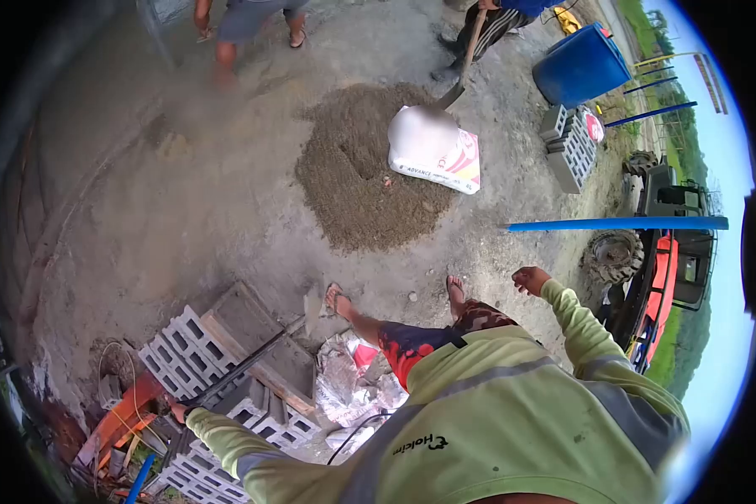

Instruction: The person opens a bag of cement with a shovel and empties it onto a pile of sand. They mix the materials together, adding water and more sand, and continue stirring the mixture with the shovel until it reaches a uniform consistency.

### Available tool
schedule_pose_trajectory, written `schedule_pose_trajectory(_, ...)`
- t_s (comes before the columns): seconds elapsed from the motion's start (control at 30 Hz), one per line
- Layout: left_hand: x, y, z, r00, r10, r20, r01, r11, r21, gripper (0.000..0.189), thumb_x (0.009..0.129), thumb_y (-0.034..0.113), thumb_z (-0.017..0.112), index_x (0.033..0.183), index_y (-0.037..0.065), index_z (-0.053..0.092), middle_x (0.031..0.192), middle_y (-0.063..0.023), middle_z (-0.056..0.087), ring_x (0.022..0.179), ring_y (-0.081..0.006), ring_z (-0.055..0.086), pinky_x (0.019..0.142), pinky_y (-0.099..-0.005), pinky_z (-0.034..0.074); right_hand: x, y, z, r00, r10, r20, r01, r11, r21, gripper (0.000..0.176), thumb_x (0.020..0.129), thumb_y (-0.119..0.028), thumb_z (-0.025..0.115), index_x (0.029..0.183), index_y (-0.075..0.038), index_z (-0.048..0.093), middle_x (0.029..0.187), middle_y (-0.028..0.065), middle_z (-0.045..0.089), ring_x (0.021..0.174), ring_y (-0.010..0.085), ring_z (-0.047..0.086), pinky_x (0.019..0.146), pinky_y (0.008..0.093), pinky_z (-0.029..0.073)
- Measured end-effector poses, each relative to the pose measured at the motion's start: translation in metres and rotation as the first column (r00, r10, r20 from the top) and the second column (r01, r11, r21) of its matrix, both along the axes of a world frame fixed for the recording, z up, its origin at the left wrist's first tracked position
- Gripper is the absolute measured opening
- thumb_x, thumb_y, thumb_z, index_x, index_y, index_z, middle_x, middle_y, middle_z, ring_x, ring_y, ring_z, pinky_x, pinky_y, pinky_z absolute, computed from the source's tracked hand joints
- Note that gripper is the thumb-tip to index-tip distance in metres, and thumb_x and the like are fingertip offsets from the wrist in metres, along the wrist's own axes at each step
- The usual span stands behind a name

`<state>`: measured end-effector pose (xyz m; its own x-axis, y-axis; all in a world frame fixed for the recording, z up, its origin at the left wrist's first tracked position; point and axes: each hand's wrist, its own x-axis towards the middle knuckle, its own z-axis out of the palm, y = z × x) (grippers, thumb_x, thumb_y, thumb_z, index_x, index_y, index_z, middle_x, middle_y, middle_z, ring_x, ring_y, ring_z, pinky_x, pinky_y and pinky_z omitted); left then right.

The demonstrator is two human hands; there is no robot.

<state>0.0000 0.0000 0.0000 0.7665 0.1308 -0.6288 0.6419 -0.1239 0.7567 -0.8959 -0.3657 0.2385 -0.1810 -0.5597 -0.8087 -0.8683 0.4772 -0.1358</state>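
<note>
1. Head view: the wearer's left hand (pixel 177 410) was at the lower-left end of a long dark bar (pixel 248 363). Its fingers were too small and partly hidden, so I could not tell whether they were wrapped round the bar or only resting there.
2. That bar slanted up to the right, across a wood-edged tray (pixel 248 317) with grey residue inside and past the hollow blocks (pixel 189 351) heaped beside it.
3. Orange pieces (pixel 113 428) lay near the left hand, and crumpled sacks (pixel 344 399) lay just right of the tray, near the wearer's feet.
4. The right hand (pixel 529 280) was out to the side over bare ground, its fingers loosely curled, with nothing visible in them. A blue pole (pixel 613 224) was near it, and a vehicle (pixel 680 252) with chunky tyres stood farther right.
5. Ahead of the feet was a mound of sand (pixel 336 185); a white bag (pixel 437 172), partly blurred, lay over its right side.
6. Beyond the bag, a co-worker in striped trousers (pixel 493 34) had a wooden-handled shovel (pixel 476 38), its blade close to the bag.
7. Another person's grey shorts (pixel 248 21) showed at upper left; a blue barrel (pixel 563 74) stood at upper right, beside more blocks (pixel 573 151).
</note>
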Motion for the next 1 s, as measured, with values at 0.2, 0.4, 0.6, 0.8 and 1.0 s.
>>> schedule_pose_trajectory(0.2, -0.073, -0.144, 0.075, 0.963, -0.033, 0.268, -0.069, 0.930, 0.360, 0.068, 0.083, 0.056, 0.060, 0.100, -0.009, 0.063, 0.090, -0.0158, 0.066, 0.078, -0.0264, 0.058, 0.077, -0.0382, 0.046, 0.025, -0.005, -0.001, 0.985, 0.158, 0.064, -0.144, 0.972, -0.188, 0.030, 0.089, -0.030, 0.057, 0.104, -0.005, 0.064, 0.092, 0.0115, 0.069, 0.078, 0.0225, 0.067, 0.073, 0.0351, 0.052)
schedule_pose_trajectory(0.4, -0.338, -0.358, 0.235, 0.536, -0.691, 0.486, 0.749, 0.654, 0.103, 0.034, 0.086, 0.029, 0.069, 0.077, -0.003, 0.060, 0.064, 0.0005, 0.055, 0.056, -0.0078, 0.043, 0.050, -0.0293, 0.036, 0.148, -0.049, 0.090, 0.912, 0.372, 0.172, -0.229, 0.811, -0.538, 0.041, 0.087, -0.030, 0.063, 0.120, -0.007, 0.055, 0.115, 0.0179, 0.059, 0.097, 0.0326, 0.062, 0.085, 0.0391, 0.049)
schedule_pose_trajectory(0.6, -0.498, -0.414, 0.348, -0.422, -0.521, 0.742, 0.885, -0.415, 0.211, 0.025, 0.068, 0.011, 0.072, 0.084, -0.001, 0.058, 0.075, -0.0161, 0.054, 0.070, -0.0357, 0.056, 0.061, -0.0385, 0.044, 0.211, -0.046, 0.263, 0.810, 0.580, -0.092, -0.272, 0.231, -0.934, 0.069, 0.073, -0.024, 0.077, 0.130, -0.004, 0.043, 0.125, 0.0170, 0.049, 0.111, 0.0331, 0.053, 0.092, 0.0403, 0.045)
schedule_pose_trajectory(0.8, -0.599, -0.453, 0.410, -0.685, -0.218, 0.695, 0.548, -0.784, 0.293, 0.040, 0.063, 0.006, 0.071, 0.093, 0.003, 0.046, 0.083, -0.0180, 0.059, 0.080, -0.0411, 0.058, 0.066, -0.0461, 0.044, 0.129, -0.025, 0.261, 0.851, 0.499, 0.165, -0.219, 0.623, -0.751, 0.066, 0.069, -0.025, 0.082, 0.118, -0.003, 0.044, 0.104, 0.0163, 0.058, 0.093, 0.0318, 0.062, 0.076, 0.0394, 0.050)
schedule_pose_trajectory(1.0, -0.650, -0.491, 0.441, -0.733, -0.063, 0.677, 0.304, -0.921, 0.243, 0.063, 0.060, 0.003, 0.076, 0.105, 0.007, 0.032, 0.085, -0.0150, 0.057, 0.084, -0.0406, 0.059, 0.068, -0.0427, 0.045, 0.108, -0.009, 0.241, 0.853, 0.019, 0.522, 0.409, 0.598, -0.689, 0.059, 0.068, -0.019, 0.083, 0.112, -0.006, 0.045, 0.089, 0.0144, 0.066, 0.079, 0.0254, 0.067, 0.067, 0.0321, 0.051)
